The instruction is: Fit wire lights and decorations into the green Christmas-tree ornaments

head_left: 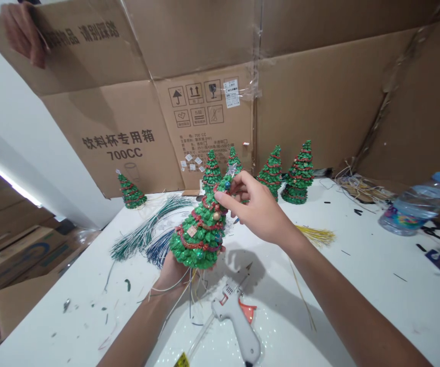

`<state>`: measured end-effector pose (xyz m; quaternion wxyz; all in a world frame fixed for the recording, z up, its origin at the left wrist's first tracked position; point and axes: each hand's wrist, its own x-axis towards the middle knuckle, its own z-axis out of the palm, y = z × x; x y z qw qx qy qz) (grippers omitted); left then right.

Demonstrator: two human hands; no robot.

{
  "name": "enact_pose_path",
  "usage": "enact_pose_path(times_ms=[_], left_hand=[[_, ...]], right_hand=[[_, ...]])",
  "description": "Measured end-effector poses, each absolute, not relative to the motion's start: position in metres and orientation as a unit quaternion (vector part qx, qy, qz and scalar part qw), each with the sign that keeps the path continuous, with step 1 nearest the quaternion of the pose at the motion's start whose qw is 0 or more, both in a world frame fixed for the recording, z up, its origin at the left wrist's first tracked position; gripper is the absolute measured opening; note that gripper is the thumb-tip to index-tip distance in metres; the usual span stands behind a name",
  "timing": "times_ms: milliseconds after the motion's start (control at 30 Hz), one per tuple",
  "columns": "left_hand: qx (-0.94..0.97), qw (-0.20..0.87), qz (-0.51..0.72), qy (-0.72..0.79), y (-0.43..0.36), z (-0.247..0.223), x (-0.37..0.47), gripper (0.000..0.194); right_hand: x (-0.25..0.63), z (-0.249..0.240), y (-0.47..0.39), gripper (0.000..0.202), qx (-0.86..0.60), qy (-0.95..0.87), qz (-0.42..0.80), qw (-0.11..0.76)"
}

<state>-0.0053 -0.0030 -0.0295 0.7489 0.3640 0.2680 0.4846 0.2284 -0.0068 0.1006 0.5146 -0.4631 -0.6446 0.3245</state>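
A green miniature Christmas tree (200,229) with red garlands, small baubles and a clear star (232,169) at its tip leans to the right above the table. My left hand (172,270) is closed around its base from below, its fingers mostly hidden; loose wires hang down there. At the upper part of the tree, my right hand (260,206) has its thumb and curled fingers closed about the side just below the star. Whether a small piece is between these fingers, I cannot tell. Under the tree, a white hot glue gun (239,326) lies on the table.
Several similar trees (299,173) stand at the back before a cardboard wall (319,92). Green wires (143,229), blue wires (161,247) and yellow wires (315,234) lie in bundles. A water bottle (414,204) is at right; another person's hand (23,33) touches the cardboard.
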Motion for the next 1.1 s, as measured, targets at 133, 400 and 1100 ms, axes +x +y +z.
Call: enact_pose_path(times_ms=[133, 400, 1100], left_hand=[[0.386, 0.785, 0.431, 0.224, -0.005, -0.025, -0.004, 0.052], [0.397, 0.775, 0.47, 0.145, -0.004, -0.039, -0.016, 0.077], [0.239, 0.777, 0.558, 0.167, 0.003, -0.02, -0.016, 0.082]], right_hand=[[0.228, 0.099, -0.005, 0.032, -0.451, -0.641, 0.334, 0.524], [0.224, 0.097, -0.002, 0.032, -0.463, -0.643, 0.303, 0.529], [0.347, 0.067, 0.042, 0.016, -0.665, -0.692, 0.28, 0.018]])
